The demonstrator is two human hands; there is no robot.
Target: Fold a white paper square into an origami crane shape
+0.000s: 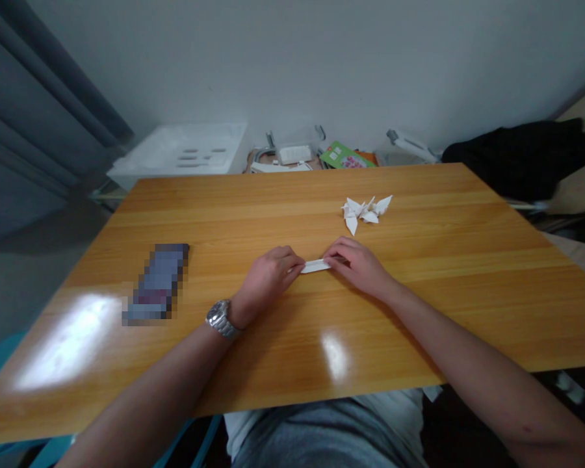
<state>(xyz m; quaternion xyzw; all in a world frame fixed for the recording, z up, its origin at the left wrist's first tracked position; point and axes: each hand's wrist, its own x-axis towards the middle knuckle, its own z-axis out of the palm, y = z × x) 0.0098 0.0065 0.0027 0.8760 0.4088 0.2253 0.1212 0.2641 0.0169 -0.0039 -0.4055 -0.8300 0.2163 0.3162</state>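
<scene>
A narrow folded strip of white paper (314,266) stretches between my two hands, just above or on the wooden table (253,364); I cannot tell which. Its left end is pinched by my left hand (272,276), which wears a metal watch at the wrist. My right hand (358,265) grips the other end between thumb and fingers, and the fingers hide that end. Beyond my right hand lie white folded paper cranes (366,211), close together on the tabletop.
A blurred-out phone-like dark slab (158,283) lies on the table's left side. Past the far edge are a white basin-like tray (185,149), a green booklet (344,156) and assorted parts. Black cloth (517,156) is heaped at the right, and a grey curtain (34,110) hangs left.
</scene>
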